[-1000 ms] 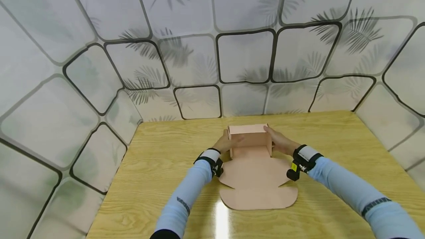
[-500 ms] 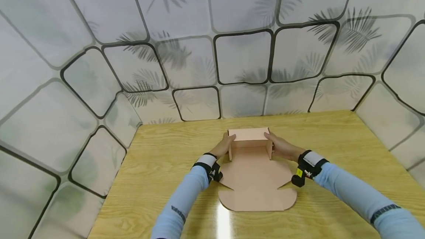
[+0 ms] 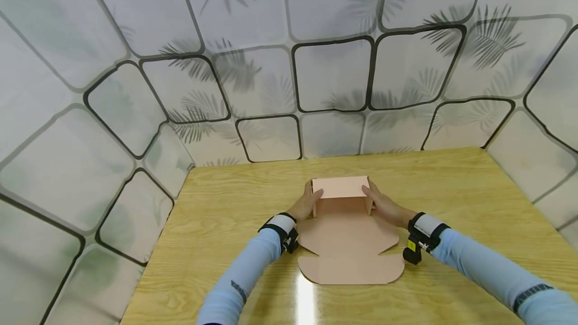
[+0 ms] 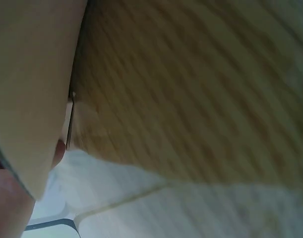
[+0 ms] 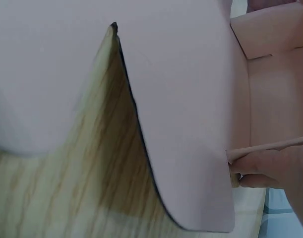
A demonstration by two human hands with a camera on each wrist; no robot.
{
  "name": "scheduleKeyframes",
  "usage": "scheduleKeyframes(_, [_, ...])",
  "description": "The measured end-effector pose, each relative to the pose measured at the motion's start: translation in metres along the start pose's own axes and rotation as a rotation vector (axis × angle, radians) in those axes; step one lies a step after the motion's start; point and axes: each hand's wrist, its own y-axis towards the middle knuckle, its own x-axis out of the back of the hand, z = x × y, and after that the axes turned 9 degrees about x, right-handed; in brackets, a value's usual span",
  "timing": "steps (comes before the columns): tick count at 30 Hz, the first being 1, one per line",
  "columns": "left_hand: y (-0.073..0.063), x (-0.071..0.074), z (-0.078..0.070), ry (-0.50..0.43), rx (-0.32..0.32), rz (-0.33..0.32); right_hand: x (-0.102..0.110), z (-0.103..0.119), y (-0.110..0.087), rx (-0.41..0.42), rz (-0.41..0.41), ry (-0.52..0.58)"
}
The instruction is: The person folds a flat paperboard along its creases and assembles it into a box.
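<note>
A partly folded pinkish-brown cardboard box [image 3: 349,237] lies on the wooden table. Its far end stands up, with a top flap [image 3: 340,186] bent over toward me and short side flaps upright beneath it. My left hand [image 3: 305,203] grips the left corner of that raised end, thumb on the top flap. At the right corner my right hand [image 3: 386,207] holds the box likewise, thumb on the flap's edge. In the right wrist view, curled fingers [image 5: 263,166] lie against the outside of a side flap. The left wrist view shows a cardboard panel [image 4: 32,74] close up, hiding most of that hand.
The wooden table [image 3: 226,245] extends around the box on all sides. Its far edge meets a patterned curtain wall [image 3: 331,76]. The box's rounded front flap [image 3: 352,270] lies flat toward me, with slits at both sides.
The top flap has tipped down toward me over the raised end. My left fingers, earlier stretched across the front, have drawn back to the left corner, thumb now on the flap.
</note>
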Motion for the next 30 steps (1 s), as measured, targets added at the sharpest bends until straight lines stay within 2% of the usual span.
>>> scheduleKeyframes(3, [0.0, 0.001, -0.002, 0.018, 0.006, -0.007, 0.001, 0.002, 0.001, -0.013, -0.003, -0.02])
scheduleKeyframes(5, [-0.001, 0.002, -0.005, 0.03, 0.032, -0.004, 0.001, 0.005, 0.0, -0.014, -0.013, -0.054])
scheduleKeyframes(8, [-0.002, 0.004, -0.01, 0.052, 0.075, 0.015, 0.0, 0.013, 0.001, 0.072, -0.067, -0.167])
scheduleKeyframes(10, [-0.001, 0.006, -0.012, 0.049, 0.097, 0.027, -0.002, 0.02, 0.003, 0.181, -0.127, -0.32])
scheduleKeyframes(13, [0.002, 0.009, -0.015, 0.044, 0.109, 0.044, -0.005, 0.035, 0.008, 0.34, -0.179, -0.619])
scheduleKeyframes(15, [0.004, 0.011, -0.017, 0.034, 0.117, 0.06, -0.007, 0.045, 0.011, 0.418, -0.145, -0.814])
scheduleKeyframes(17, [0.006, 0.014, -0.019, 0.042, 0.134, 0.069, -0.01, 0.054, 0.015, 0.5, -0.076, -0.982])
scheduleKeyframes(20, [0.007, 0.019, -0.024, 0.049, 0.162, 0.071, -0.016, 0.064, 0.021, 0.599, 0.002, -1.154])
scheduleKeyframes(23, [0.009, 0.025, -0.027, 0.082, 0.179, 0.067, -0.02, 0.068, 0.028, 0.627, 0.023, -1.234])
scheduleKeyframes(30, [0.006, 0.037, -0.039, 0.148, 0.217, 0.066, -0.019, 0.071, 0.035, 0.608, 0.032, -1.2])
